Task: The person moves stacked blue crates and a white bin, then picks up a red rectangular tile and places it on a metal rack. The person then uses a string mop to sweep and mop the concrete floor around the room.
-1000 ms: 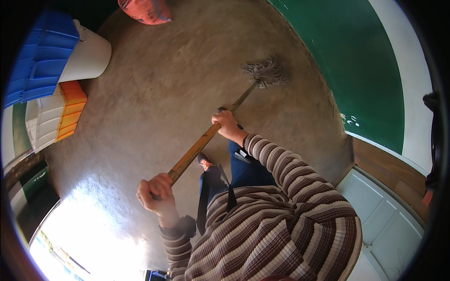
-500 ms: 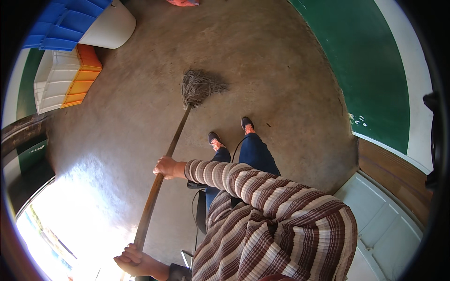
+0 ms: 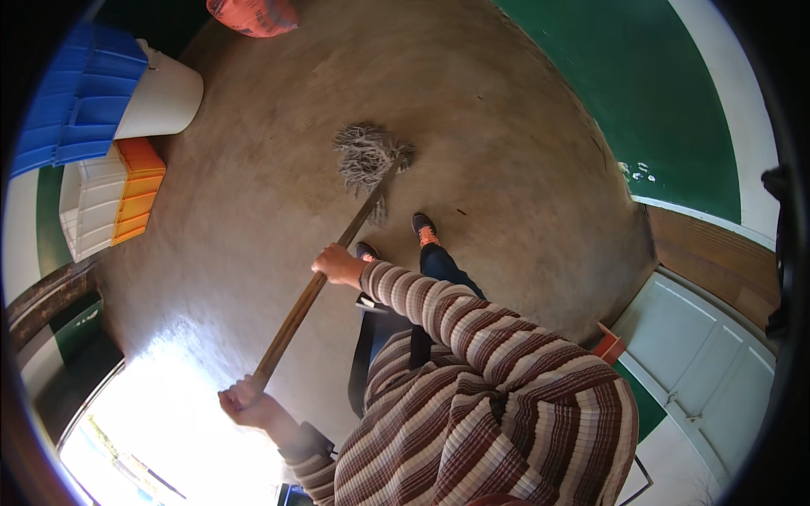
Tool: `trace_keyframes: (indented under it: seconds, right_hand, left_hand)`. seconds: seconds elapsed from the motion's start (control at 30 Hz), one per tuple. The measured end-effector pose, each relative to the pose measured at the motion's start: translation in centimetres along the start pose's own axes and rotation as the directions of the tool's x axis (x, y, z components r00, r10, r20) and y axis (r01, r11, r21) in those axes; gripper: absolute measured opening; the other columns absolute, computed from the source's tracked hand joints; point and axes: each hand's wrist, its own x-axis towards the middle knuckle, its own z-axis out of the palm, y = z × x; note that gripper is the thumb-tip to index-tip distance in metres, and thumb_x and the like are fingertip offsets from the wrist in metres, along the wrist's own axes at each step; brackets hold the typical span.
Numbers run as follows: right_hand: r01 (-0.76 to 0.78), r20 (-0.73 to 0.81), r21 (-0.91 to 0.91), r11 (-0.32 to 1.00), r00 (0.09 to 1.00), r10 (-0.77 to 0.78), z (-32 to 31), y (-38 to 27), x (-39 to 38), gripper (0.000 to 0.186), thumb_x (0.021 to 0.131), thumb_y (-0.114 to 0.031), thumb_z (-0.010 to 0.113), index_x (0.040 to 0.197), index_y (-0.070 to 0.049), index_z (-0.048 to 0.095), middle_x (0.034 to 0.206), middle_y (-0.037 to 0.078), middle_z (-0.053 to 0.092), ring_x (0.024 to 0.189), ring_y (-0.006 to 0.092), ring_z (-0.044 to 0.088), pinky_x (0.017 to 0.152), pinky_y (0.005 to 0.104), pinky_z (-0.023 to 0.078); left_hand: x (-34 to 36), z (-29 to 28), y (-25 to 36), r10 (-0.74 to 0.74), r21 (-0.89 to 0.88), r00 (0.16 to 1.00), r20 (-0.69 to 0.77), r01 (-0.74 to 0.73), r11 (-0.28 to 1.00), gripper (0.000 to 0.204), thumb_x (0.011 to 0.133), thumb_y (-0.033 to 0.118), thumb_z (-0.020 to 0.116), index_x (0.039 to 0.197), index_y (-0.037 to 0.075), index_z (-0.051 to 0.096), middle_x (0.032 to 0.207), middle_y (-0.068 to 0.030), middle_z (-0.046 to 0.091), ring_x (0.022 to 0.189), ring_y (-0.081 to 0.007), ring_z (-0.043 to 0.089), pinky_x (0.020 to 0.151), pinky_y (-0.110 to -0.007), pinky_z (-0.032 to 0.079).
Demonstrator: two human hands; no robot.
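Observation:
A string mop with a wooden handle (image 3: 342,244) slants across the view, its grey strands (image 3: 364,156) spread on the concrete floor ahead of my shoes. My right hand (image 3: 339,264) is wrapped around the middle of the handle. Lower and to the left, my left hand (image 3: 251,403) grips the handle near its end. The handle meets the mop head at its right side, with some strands trailing toward my feet. My striped right sleeve (image 3: 472,312) stretches across in front of my body.
At left, a blue crate (image 3: 80,101), a white bucket (image 3: 164,93) and a white-and-orange crate (image 3: 126,198) are grouped together. An orange-red sack (image 3: 253,15) lies far ahead. A green-and-white wall (image 3: 633,93) runs along the right, with a pale door (image 3: 700,346) nearby. Bright light enters at lower left.
Both hands have moved forward, the right one also rightward. The handle's far end has swung right, and the strands now spread left and toward me. My view has shifted, showing more of the sack.

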Motion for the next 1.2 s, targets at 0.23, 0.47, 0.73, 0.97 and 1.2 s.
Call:
trace_keyframes:
  seconds: [0.23, 0.47, 0.73, 0.97, 1.2]
  right_hand:
    - [-0.222, -0.316, 0.003, 0.975, 0.925, 0.211, -7.2, 15.5, -11.7, 0.006, 0.067, -0.008, 0.06, 0.07, -0.014, 0.062, 0.071, 0.007, 0.062, 0.077, 0.0293, 0.06, 0.072, 0.0417, 0.043]
    - [-0.288, -0.622, 0.155, 0.945, 0.714, 0.32, -13.4, 24.7, -23.0, 0.01, 0.066, -0.004, 0.059, 0.066, -0.008, 0.051, 0.062, 0.01, 0.053, 0.063, 0.0332, 0.053, 0.059, 0.0421, 0.04]
    - [-0.398, -0.726, 0.21, 0.893, 0.548, 0.415, -10.0, 20.0, -26.1, 0.014, 0.062, -0.003, 0.063, 0.066, -0.01, 0.051, 0.065, 0.008, 0.055, 0.068, 0.0319, 0.054, 0.059, 0.0423, 0.038]
    - [-0.254, -0.67, 0.153, 0.955, 0.683, 0.289, -1.1, 6.8, -17.7, 0.014, 0.061, -0.003, 0.061, 0.066, -0.014, 0.052, 0.066, 0.005, 0.051, 0.073, 0.029, 0.051, 0.07, 0.0401, 0.036]
    - [0.043, -0.469, 0.245, 0.969, 0.88, 0.079, 11.1, -11.5, -11.3, 0.012, 0.063, -0.005, 0.062, 0.071, -0.014, 0.06, 0.071, 0.004, 0.056, 0.08, 0.0264, 0.054, 0.076, 0.0402, 0.038]
  left_hand:
    - [-7.8, 12.8, -9.7, -0.239, -0.007, 0.875, 0.421, 0.267, 0.964, 0.034, 0.091, 0.025, 0.044, 0.06, 0.012, 0.041, 0.051, -0.0022, 0.034, 0.054, -0.0174, 0.043, 0.079, -0.04, 0.044]
    - [-15.5, 23.7, -16.1, -0.248, 0.102, 0.524, 0.815, 0.292, 0.951, 0.038, 0.094, 0.024, 0.043, 0.06, 0.006, 0.043, 0.047, -0.0037, 0.037, 0.049, -0.0188, 0.044, 0.07, -0.039, 0.045]
    - [-17.3, 20.5, -13.2, -0.242, 0.126, 0.425, 0.872, 0.282, 0.951, 0.046, 0.096, 0.027, 0.038, 0.055, 0.008, 0.038, 0.041, -0.0025, 0.031, 0.039, -0.0168, 0.036, 0.061, -0.037, 0.043]
    - [-9.9, 5.3, -5.1, -0.137, 0.029, 0.7, 0.701, 0.163, 0.986, 0.044, 0.098, 0.031, 0.033, 0.057, 0.015, 0.03, 0.04, 0.0005, 0.024, 0.037, -0.0142, 0.028, 0.061, -0.034, 0.041]
    - [-5.0, -15.5, 3.7, 0.069, 0.1, 0.95, 0.306, -0.104, 0.99, 0.043, 0.1, 0.027, 0.032, 0.059, 0.014, 0.038, 0.04, 0.0018, 0.023, 0.039, -0.013, 0.028, 0.06, -0.033, 0.039]
